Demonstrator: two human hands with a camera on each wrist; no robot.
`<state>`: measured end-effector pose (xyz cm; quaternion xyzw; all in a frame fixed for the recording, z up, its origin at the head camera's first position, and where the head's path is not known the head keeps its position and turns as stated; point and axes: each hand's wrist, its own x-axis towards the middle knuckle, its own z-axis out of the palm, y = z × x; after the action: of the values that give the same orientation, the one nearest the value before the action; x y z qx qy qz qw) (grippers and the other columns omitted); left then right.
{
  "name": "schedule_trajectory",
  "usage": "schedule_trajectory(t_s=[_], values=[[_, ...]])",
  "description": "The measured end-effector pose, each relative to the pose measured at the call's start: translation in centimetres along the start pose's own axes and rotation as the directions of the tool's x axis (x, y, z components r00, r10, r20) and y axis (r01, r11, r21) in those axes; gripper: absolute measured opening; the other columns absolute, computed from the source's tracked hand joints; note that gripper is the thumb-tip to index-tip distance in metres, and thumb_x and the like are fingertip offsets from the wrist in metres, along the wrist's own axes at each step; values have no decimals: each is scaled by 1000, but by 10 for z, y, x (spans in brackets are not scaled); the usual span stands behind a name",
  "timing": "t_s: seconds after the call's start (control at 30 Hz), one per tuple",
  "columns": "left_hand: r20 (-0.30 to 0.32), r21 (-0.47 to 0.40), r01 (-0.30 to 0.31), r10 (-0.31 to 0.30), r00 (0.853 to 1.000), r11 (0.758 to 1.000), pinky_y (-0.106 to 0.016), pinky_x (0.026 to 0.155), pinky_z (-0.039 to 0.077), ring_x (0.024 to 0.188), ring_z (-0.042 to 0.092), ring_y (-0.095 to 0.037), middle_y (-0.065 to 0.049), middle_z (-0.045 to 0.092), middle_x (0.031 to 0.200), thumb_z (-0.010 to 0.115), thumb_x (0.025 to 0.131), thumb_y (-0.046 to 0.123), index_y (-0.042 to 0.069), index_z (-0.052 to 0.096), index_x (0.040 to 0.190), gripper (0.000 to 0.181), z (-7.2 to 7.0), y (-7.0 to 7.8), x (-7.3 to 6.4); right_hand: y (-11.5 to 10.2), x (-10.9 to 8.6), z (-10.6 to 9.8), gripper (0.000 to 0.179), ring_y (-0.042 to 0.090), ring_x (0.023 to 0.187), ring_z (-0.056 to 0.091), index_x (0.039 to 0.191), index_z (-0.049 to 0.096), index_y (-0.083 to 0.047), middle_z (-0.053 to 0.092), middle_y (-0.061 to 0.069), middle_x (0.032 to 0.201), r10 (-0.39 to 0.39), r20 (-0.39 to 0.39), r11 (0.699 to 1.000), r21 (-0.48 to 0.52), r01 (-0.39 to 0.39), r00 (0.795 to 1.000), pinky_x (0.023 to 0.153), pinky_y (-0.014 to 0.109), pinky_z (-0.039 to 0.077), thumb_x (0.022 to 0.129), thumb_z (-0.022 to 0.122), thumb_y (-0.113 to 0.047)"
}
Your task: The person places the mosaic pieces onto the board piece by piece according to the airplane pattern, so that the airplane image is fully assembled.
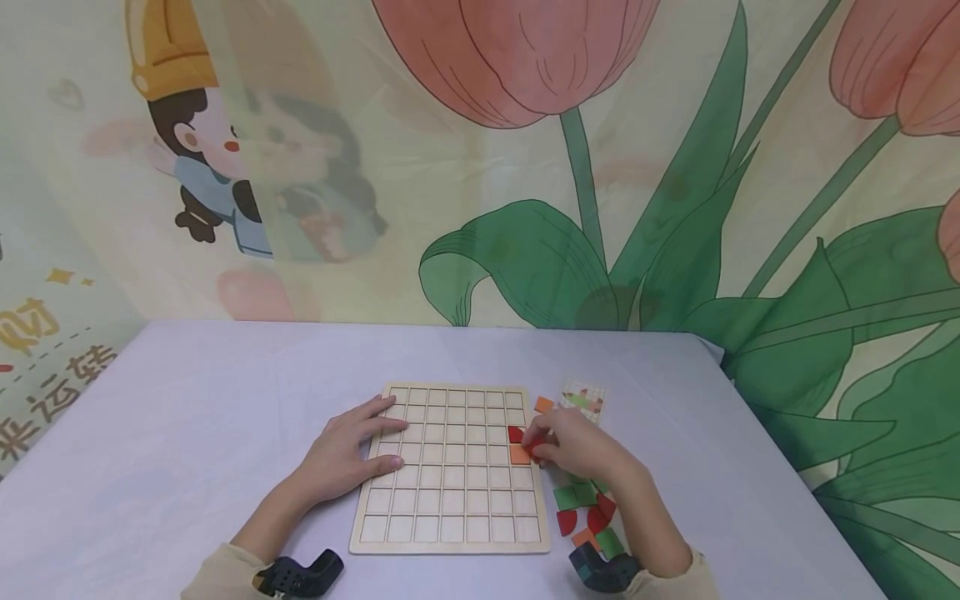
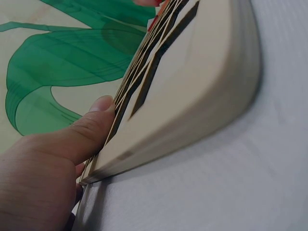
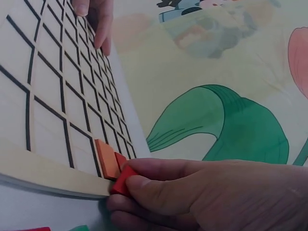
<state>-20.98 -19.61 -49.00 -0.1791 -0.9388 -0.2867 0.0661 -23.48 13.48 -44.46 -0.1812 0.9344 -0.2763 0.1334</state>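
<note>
A wooden grid board [image 1: 450,540] lies flat on the table. Along its left edge rests my left hand [image 1: 341,454], fingers spread and fingertips on the board; in the left wrist view its thumb lies over the rim. My right hand [image 1: 573,442] is at the board's right edge and pinches a red tile [image 3: 123,182] between thumb and fingers. Just beside that tile, an orange square tile [image 1: 520,454] sits in a right-column cell. Another red tile [image 1: 515,434], partly hidden by the fingers, occupies the cell behind it.
Right of the board lie loose green tiles [image 1: 575,495], red tiles [image 1: 567,522] and an orange tile [image 1: 585,538]. Farther back are one more orange tile [image 1: 544,404] and a small pattern card [image 1: 583,398]. A white cloth [image 1: 247,375] covers the table.
</note>
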Motion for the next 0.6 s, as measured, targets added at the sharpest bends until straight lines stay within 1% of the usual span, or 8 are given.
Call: schedule_trajectory(t_s=[0.13,0.3,0.4,0.6], values=[[2,2,4,-4,1000,1000,-61,107,28,139,35,-35,-7,44,147,72,76,48,21,66,118,50,0,0,0,-5,-4,-3,10,13,69,55,86,69,-18,62,-5,78,16,23,1000,23,-16,1000,58,24,49,81,74,-11],[4,-1,11,-11,1000,1000,-61,107,28,139,35,-35,-7,43,148,72,76,47,21,66,118,50,1,0,0,-9,-6,0,11,13,67,55,79,67,-20,60,-6,70,0,51,1000,2,0,999,58,24,49,78,78,-16],[7,-6,13,-13,1000,1000,-60,107,28,140,34,-34,-6,43,148,73,76,47,22,66,119,50,1,0,0,-10,-6,2,13,12,67,55,77,66,-21,60,-6,69,-2,61,1000,-12,3,998,60,24,49,78,78,-16],[4,1,11,-11,1000,1000,-60,107,28,140,34,-34,-6,43,148,72,76,48,21,66,119,50,1,0,0,-14,-8,3,14,12,67,55,75,66,-20,59,-6,69,-5,64,1000,-17,6,998,58,22,50,77,78,-15]])
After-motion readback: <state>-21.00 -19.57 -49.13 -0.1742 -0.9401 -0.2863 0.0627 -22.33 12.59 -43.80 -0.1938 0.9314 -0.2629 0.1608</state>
